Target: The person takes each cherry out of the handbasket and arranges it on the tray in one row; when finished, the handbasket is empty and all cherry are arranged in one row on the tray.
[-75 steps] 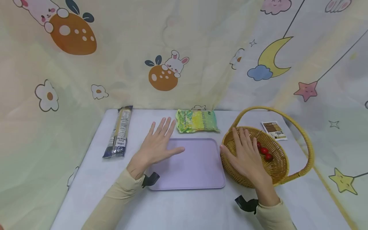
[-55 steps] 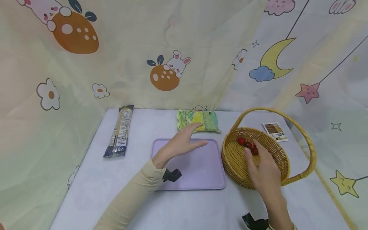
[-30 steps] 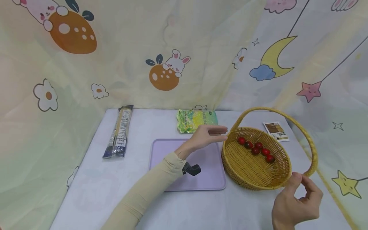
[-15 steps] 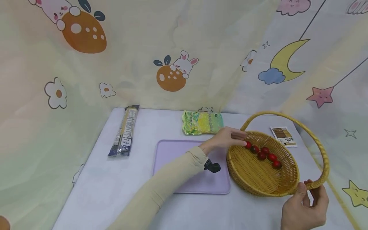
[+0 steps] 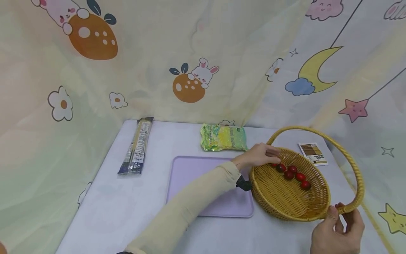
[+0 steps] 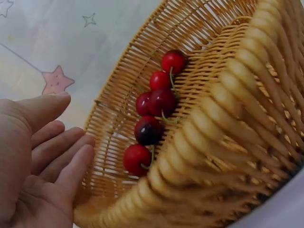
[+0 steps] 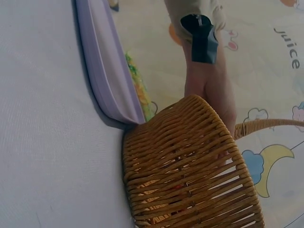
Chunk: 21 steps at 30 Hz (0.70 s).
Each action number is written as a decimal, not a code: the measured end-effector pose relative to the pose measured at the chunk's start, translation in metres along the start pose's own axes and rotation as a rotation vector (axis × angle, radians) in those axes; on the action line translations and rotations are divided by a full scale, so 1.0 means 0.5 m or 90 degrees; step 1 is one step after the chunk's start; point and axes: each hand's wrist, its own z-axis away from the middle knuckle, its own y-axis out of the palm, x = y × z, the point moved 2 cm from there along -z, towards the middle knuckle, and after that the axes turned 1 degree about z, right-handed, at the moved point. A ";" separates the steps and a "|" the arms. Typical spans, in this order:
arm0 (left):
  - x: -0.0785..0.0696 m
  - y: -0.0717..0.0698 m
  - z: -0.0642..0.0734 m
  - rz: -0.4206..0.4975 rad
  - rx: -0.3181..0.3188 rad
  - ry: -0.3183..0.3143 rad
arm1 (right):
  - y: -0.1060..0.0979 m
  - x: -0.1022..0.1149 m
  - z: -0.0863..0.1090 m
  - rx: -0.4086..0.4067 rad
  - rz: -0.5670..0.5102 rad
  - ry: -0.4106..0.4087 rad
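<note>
A round wicker basket (image 5: pixel 279 192) with a tall arched handle stands at the right of the table. Inside it, several dark red cherries (image 5: pixel 292 170) lie in a row toward the far side. My left hand (image 5: pixel 258 155) is at the basket's far left rim, by the handle's base. The left wrist view shows that hand's fingers (image 6: pixel 71 166) loosely extended beside the wickerwork (image 6: pixel 213 137). At the front right, my right hand (image 5: pixel 337 233) grips the handle's other base between thumb and fingers. The right wrist view shows the basket's outer wall (image 7: pixel 185 161) but not the right hand.
A lilac tray (image 5: pixel 228 211) lies left of the basket, partly under my left sleeve (image 5: pixel 190 197). Behind it is a green-yellow packet (image 5: pixel 223 137). A long dark-ended package (image 5: pixel 136 148) lies at the left, and a small brown-white sachet (image 5: pixel 313 154) behind the basket.
Both hands have come from spread above the tray and basket to the basket's two handle bases. My right hand has taken hold there; my left has moved right to the rim.
</note>
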 end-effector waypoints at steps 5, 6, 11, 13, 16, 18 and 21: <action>-0.013 0.023 -0.016 -0.019 0.037 -0.005 | 0.002 -0.005 -0.006 -0.008 -0.034 0.013; -0.016 0.028 -0.020 -0.025 0.039 -0.006 | 0.003 -0.005 -0.008 -0.014 -0.048 0.006; -0.024 0.051 -0.038 -0.055 0.060 -0.022 | 0.004 0.010 -0.004 -0.052 -0.113 -0.064; -0.026 0.054 -0.047 -0.068 0.072 -0.027 | 0.001 0.021 0.003 -0.059 -0.128 -0.088; -0.027 0.052 -0.058 -0.078 0.078 -0.036 | -0.001 0.028 0.008 -0.061 -0.130 -0.097; -0.027 0.049 -0.065 -0.073 0.079 -0.047 | 0.000 0.025 0.006 -0.061 -0.126 -0.100; -0.029 0.046 -0.075 -0.066 0.088 -0.056 | 0.001 0.013 -0.002 -0.063 -0.129 -0.116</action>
